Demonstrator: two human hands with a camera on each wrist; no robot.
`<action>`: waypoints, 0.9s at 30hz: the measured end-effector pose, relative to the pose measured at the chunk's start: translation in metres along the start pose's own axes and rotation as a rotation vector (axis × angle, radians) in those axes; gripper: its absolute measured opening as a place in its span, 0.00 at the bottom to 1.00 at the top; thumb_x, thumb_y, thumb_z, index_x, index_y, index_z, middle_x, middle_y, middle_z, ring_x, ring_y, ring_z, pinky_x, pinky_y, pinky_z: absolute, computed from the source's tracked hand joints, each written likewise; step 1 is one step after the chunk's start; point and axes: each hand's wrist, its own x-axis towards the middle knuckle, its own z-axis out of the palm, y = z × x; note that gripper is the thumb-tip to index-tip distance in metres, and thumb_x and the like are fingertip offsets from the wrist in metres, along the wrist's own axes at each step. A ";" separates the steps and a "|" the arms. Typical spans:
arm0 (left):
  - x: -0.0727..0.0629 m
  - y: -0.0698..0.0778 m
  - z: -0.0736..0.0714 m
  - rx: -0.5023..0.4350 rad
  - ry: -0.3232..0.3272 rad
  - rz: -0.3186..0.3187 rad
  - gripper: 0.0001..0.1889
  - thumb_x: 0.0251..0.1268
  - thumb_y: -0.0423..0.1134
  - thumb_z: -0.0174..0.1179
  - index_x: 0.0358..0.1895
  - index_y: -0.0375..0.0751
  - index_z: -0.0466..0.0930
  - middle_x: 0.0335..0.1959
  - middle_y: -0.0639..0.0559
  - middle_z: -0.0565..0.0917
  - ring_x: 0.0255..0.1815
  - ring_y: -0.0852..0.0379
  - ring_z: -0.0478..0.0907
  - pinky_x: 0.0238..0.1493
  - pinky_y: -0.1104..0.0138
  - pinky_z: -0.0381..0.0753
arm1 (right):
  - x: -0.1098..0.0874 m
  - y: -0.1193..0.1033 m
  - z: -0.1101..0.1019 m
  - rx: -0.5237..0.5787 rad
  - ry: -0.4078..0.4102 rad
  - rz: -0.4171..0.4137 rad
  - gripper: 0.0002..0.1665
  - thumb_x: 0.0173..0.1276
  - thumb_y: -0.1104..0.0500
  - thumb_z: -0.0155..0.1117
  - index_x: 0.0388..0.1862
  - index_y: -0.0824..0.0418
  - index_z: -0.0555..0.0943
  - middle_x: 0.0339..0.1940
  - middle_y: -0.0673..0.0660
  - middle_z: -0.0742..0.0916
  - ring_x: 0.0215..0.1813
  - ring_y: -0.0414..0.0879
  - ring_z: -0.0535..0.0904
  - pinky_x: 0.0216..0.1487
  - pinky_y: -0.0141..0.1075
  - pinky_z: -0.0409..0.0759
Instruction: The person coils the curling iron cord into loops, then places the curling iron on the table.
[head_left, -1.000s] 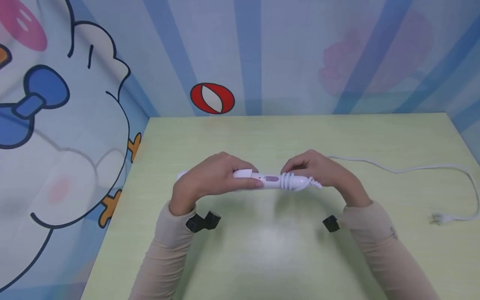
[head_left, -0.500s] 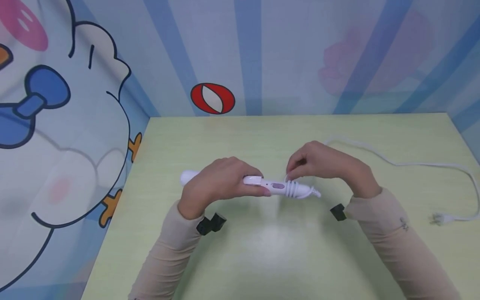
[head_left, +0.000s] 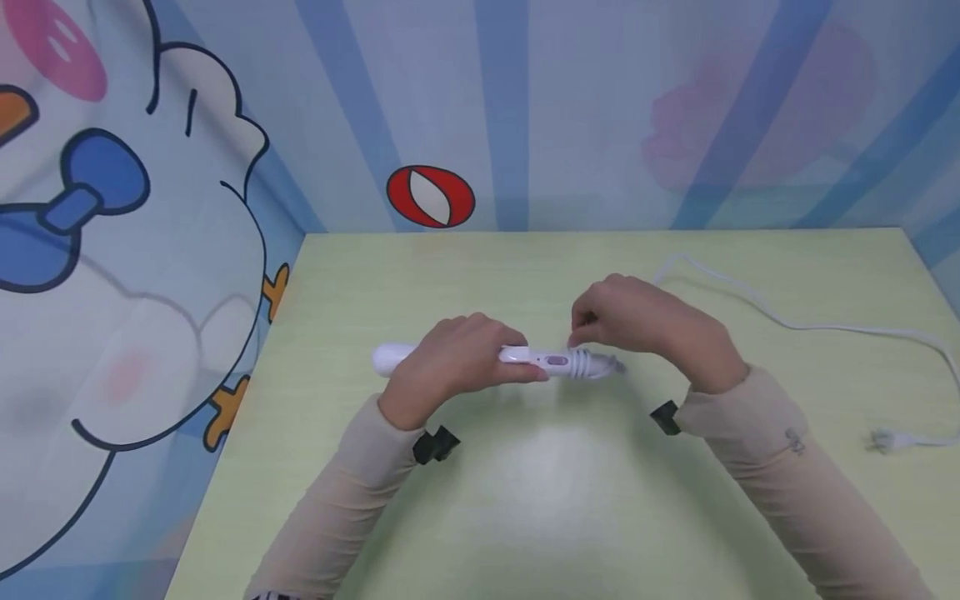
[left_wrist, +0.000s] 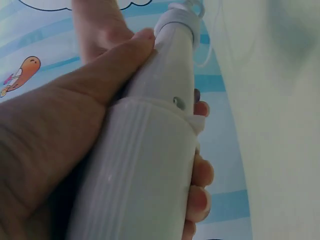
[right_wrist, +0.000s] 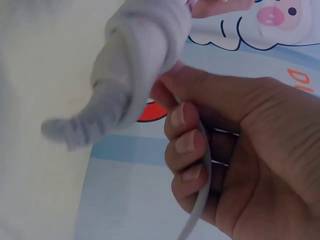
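A white hair styling iron (head_left: 557, 361) with a grey-purple button lies level in my left hand (head_left: 461, 362), above the table. In the left wrist view, the thumb and fingers wrap round its thick ribbed body (left_wrist: 145, 170). Several turns of white cord (head_left: 581, 364) circle its narrow right end, by the ribbed cord sleeve (right_wrist: 102, 112). My right hand (head_left: 630, 315) is just behind that end. It pinches the cord (right_wrist: 200, 197) between thumb and index finger, and the other fingers curl over it. The fingertips are close to the wound turns.
The loose cord (head_left: 765, 310) runs over the right side of the pale table (head_left: 525, 508) to a plug (head_left: 888, 440). A wall with cartoon prints borders the table at the back and left. A small black block (head_left: 665, 417) sits at the right cuff.
My right hand has risen away and then come back close to the iron, drawing the cord along. My left hand and the iron have shifted slightly right. The loose cord's near part has moved backward.
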 end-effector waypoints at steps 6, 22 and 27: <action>0.007 0.000 0.007 -0.008 -0.005 -0.062 0.21 0.57 0.68 0.57 0.35 0.55 0.82 0.18 0.59 0.75 0.21 0.61 0.71 0.23 0.68 0.69 | -0.001 -0.008 -0.003 -0.068 0.014 0.067 0.07 0.63 0.54 0.67 0.29 0.55 0.86 0.26 0.48 0.86 0.24 0.40 0.77 0.31 0.36 0.76; 0.025 -0.002 0.018 0.009 0.132 -0.279 0.25 0.59 0.71 0.52 0.30 0.53 0.79 0.15 0.55 0.70 0.17 0.58 0.69 0.19 0.67 0.63 | 0.002 -0.010 0.014 -0.058 0.185 0.098 0.11 0.70 0.57 0.58 0.40 0.61 0.85 0.30 0.53 0.86 0.24 0.42 0.75 0.30 0.37 0.73; 0.028 -0.005 0.019 -0.009 0.191 -0.308 0.27 0.59 0.71 0.51 0.24 0.51 0.76 0.13 0.56 0.68 0.16 0.57 0.68 0.18 0.66 0.62 | 0.002 -0.010 0.025 -0.017 0.264 0.082 0.11 0.71 0.58 0.56 0.41 0.62 0.84 0.27 0.52 0.84 0.22 0.42 0.71 0.30 0.37 0.70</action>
